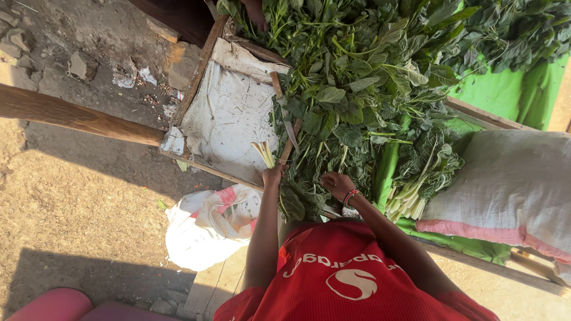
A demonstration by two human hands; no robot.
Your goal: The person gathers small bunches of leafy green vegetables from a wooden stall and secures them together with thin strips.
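Several pale green stalks (pixel 263 153) pinched upright in left hand (pixel 273 176), at front edge of wooden stall table (pixel 196 77). Right hand (pixel 336 183) just beside, curled into heap of dark leafy greens (pixel 357 83); whether gripping, cannot tell. Dirty white sheet (pixel 229 113) on table at left, white woven sack (pixel 511 184) at right.

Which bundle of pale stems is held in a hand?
The small bundle of pale stems gripped by the left hand; the larger stem bundle lies untouched on the green cloth, past the right hand.
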